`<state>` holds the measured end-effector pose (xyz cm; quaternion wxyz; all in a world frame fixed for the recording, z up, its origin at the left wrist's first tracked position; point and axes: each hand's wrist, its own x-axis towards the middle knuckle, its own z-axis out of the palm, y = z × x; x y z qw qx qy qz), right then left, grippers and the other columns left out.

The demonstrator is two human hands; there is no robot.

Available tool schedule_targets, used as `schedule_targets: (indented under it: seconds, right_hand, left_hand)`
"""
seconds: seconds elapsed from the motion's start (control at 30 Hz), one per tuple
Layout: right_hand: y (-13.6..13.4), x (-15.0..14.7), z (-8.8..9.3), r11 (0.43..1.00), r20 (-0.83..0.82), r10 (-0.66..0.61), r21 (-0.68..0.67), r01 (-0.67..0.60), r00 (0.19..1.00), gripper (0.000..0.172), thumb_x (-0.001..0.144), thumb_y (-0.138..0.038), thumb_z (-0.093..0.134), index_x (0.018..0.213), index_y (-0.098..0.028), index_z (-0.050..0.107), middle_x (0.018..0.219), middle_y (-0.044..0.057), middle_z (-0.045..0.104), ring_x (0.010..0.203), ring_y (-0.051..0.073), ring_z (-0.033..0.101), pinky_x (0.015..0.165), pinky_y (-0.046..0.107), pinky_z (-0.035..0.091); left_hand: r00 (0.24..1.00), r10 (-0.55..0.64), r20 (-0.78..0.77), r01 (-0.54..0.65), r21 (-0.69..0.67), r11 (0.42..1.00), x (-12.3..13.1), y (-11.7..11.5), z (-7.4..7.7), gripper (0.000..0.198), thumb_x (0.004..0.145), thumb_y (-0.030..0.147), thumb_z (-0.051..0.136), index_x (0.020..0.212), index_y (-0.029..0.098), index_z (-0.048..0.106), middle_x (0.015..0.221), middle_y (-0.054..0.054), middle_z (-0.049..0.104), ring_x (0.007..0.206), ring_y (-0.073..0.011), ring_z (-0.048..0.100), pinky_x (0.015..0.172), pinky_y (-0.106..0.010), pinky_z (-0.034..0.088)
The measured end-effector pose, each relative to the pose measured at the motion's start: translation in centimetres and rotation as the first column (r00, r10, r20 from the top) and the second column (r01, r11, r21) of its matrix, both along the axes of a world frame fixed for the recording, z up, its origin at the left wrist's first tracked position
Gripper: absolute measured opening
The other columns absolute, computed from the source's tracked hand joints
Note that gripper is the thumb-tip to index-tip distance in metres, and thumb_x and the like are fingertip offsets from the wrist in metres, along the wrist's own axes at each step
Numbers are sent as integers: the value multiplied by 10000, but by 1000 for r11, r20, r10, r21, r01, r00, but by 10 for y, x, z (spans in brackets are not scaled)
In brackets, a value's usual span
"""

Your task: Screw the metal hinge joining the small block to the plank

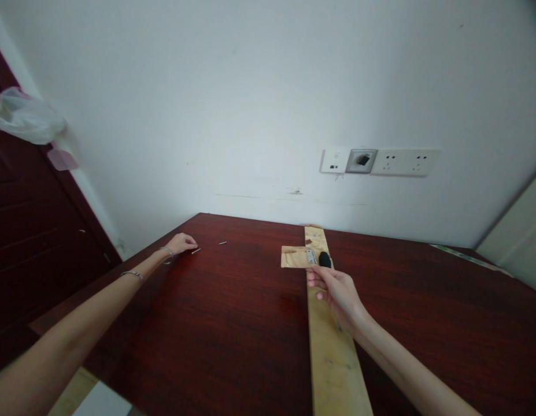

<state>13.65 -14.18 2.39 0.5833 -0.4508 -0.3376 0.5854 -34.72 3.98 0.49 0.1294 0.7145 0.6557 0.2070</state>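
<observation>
My left hand (182, 244) rests on the dark red tabletop with its fingers curled together. Beside the fingertips lies a thin silvery pin, like a nail or screw (195, 251); whether they grip it is hard to see. A second thin pin (222, 242) lies further right. My right hand (335, 289) pinches the near edge of a small wooden piece (294, 257), which lies across a long wooden board (335, 364). A small metal plate (311, 256) sits on that piece, above my fingertips. Just right of it is a black oval object (325, 260).
The dark red table (233, 335) meets a white wall carrying a row of sockets (400, 162). At the left are a dark red door (29, 231) and a hanging white plastic bag (29, 118). A flat green-and-white strip (471, 260) lies at the right rear.
</observation>
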Motion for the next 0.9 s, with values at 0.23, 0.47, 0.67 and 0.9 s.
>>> schedule_targets:
  seconds: [0.23,0.47,0.67,0.9]
  right_hand:
    - [3,5,4,1000,-30,-11,12,11,999,149,687,-236,760,703,-94,718,627,48,684,512,84,620,352,118,430]
    - [7,8,5,999,-38,-38,29,40,999,145,692,-240,758,700,-101,717,627,46,686,511,86,622,351,116,432]
    - [8,11,5,996,-36,-68,57,70,997,151,693,-253,764,708,-112,715,652,56,695,534,99,635,344,123,434]
    - [10,14,6,996,-28,-64,55,66,998,142,712,-246,739,702,-110,701,660,59,702,522,96,634,348,132,426]
  left_hand:
    - [930,191,314,-243,136,960,14,17,31,205,534,372,725,619,187,714,704,-51,700,793,-235,630,674,-260,466]
    - [731,-64,679,-125,226,966,99,41,111,423,550,395,779,859,117,699,879,-90,700,780,-178,637,657,-256,507]
    - [660,-317,681,278,171,945,216,0,132,448,706,417,738,991,81,656,920,-114,685,795,-178,646,703,-300,532]
    - [598,-309,739,592,-148,792,319,-43,77,522,721,540,724,985,100,626,837,-106,681,629,-158,644,568,-281,520]
